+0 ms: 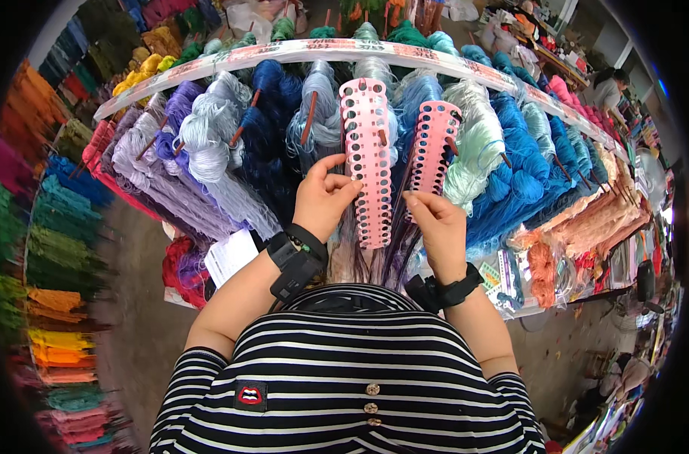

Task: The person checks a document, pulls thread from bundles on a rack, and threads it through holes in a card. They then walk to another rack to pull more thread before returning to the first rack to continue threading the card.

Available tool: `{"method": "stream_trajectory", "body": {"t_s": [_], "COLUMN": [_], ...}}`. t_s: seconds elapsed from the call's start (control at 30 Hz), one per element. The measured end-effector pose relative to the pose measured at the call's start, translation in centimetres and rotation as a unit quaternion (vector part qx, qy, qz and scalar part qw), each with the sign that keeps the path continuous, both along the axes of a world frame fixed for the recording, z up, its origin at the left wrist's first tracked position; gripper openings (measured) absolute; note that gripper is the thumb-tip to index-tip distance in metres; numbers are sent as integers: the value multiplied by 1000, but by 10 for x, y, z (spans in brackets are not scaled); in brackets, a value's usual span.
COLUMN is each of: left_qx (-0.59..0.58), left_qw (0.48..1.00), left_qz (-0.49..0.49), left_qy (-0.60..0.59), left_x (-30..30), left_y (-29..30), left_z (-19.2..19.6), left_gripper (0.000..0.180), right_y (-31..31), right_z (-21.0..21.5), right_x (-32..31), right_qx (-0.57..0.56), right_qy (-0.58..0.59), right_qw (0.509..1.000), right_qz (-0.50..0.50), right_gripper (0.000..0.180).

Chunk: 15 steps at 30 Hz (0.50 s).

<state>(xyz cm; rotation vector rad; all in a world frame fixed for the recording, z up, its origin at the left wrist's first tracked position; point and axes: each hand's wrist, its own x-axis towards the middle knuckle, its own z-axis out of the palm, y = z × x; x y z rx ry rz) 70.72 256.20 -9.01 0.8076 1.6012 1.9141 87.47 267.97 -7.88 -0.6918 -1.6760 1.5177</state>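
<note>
Two long pink thread cards with rows of holes hang in front of me on brown pegs. My left hand [327, 198] is closed in a pinch at the left edge of the larger card [371, 174]. My right hand [437, 227] pinches at the lower end of the smaller card [432, 147], thumb and forefinger pressed together. Whatever lies between the fingertips of either hand is too small to make out. Dark purple threads [397, 253] trail down from the cards between my hands.
Skeins hang on pegs along a curved white rail [360, 49]: navy [265, 129], lavender [174, 170], mint green [473, 144] and bright blue [522, 178]. A white paper [233, 259] lies left of my forearm. Peach skeins [586, 219] are at the right. A person [611, 91] is far right.
</note>
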Motion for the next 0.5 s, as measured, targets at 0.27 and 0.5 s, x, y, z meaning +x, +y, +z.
{"method": "stream_trajectory", "body": {"t_s": [0.27, 0.5], "left_qx": [15, 25], "left_qw": [999, 998], "left_qz": [-43, -59], "left_qy": [-24, 18], "left_x": [12, 11], "left_y": [-5, -7], "left_z": [4, 0], "left_gripper": [52, 52], "right_y": [-14, -10], "right_z": [11, 1], "right_x": [-25, -33], "right_qx": [7, 22], "right_qy": [-2, -62], "right_qw": [990, 987], "right_qz": [138, 146], "right_gripper": [21, 19]}}
